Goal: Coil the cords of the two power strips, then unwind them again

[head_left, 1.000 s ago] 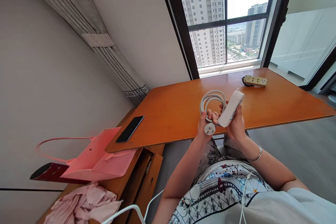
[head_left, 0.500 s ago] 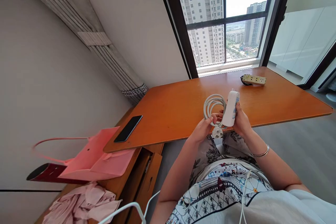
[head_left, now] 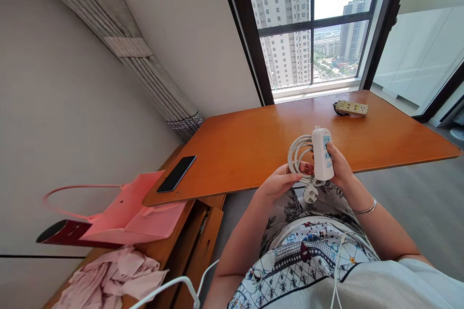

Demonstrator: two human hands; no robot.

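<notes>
A white power strip [head_left: 321, 154] with blue socket faces is held upright in my right hand [head_left: 340, 164], the thumb lying on its face. My left hand [head_left: 284, 178] pinches the coiled white cord [head_left: 296, 153] beside the strip. The cord's plug [head_left: 311, 194] hangs just below my left fingers, its pins showing. Both hands are over the near edge of the wooden table [head_left: 246, 145], above my lap. Part of my left fingers is hidden behind the strip and coil.
A yellowish power strip [head_left: 351, 108] with a dark cord lies at the table's far right. A black phone [head_left: 177, 174] rests near the left edge. Beyond that edge are a pink bag [head_left: 134, 212] and crumpled pink cloth [head_left: 112, 277]. A window [head_left: 311, 29] stands behind the table.
The white power strip has turned so its socket face shows more toward me. The coil and plug have shifted slightly right and down with my hands.
</notes>
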